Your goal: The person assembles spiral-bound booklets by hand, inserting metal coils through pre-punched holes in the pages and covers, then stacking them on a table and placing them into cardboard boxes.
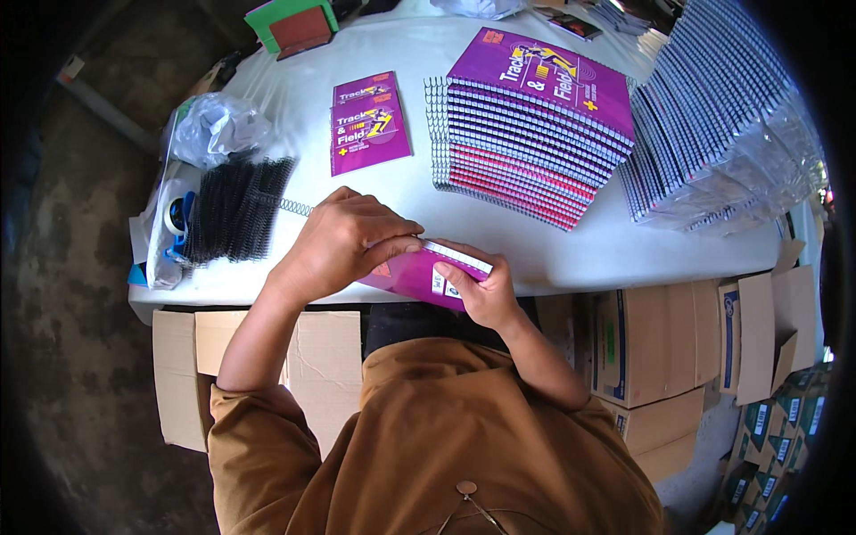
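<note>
In my right hand [486, 292] is a purple-covered book [410, 278], gripped at its right end with the thumb on the cover and the punched white page edge upward. My left hand [343, 234] is closed in a pinch at the left part of that edge. A thin dark spiral binding coil [295, 207] sticks out to the left from behind my left hand, pointing toward a pile of black coils [239, 209]. Where the coil meets the book is hidden by my fingers. Beyond my hands lie two overlapping purple books [369, 134] on the white-covered table [392, 192].
A tall stack of spiral-bound purple books [544, 116] stands to the right, beside a larger plastic-wrapped stack [722, 125]. Left are a crumpled plastic bag [218, 129] and a blue tape dispenser [178, 218]. Cardboard boxes [664, 343] sit below the table's front edge.
</note>
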